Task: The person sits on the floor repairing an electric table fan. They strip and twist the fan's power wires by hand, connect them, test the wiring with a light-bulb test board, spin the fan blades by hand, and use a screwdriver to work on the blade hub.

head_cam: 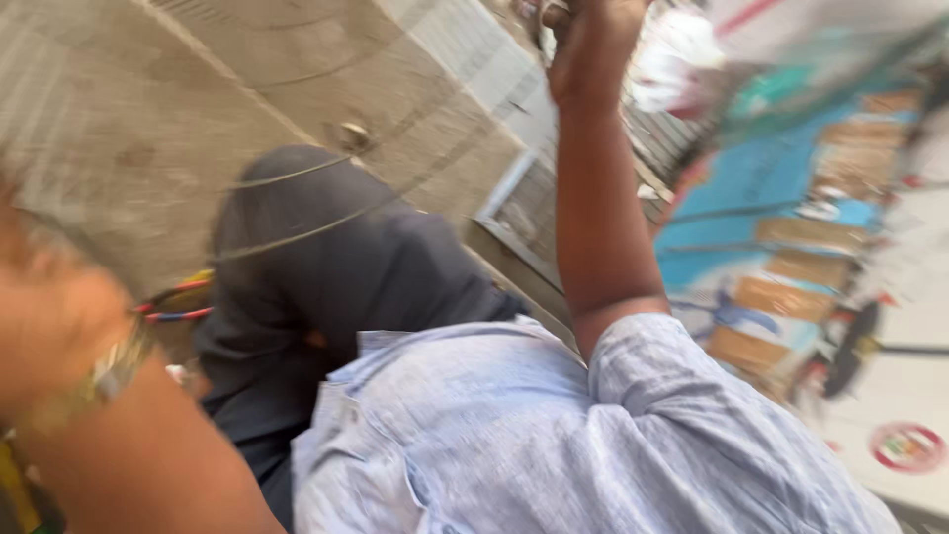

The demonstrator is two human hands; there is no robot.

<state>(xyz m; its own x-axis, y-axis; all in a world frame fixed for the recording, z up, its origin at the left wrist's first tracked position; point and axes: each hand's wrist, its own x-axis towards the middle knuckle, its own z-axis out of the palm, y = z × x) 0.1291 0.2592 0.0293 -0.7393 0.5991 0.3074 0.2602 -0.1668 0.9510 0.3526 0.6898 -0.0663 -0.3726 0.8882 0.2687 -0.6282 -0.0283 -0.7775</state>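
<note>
Blurry grey concrete wall (119,129) fills 10 o'clock, whole view tilted hard. My left forearm (109,435) sits at 8 o'clock, metal wristband (111,371) on it, hand itself smeared out at frame edge, can't tell if open or closed. Right hand I don't see at all. Somebody else in light blue shirt (554,435) at 6 o'clock has arm raised to 12, fist (593,44) closed around something white, too blurred to name. Dark grey garment (336,267) dead centre. Blue painted wall (781,198) at 3 o'clock.
</note>
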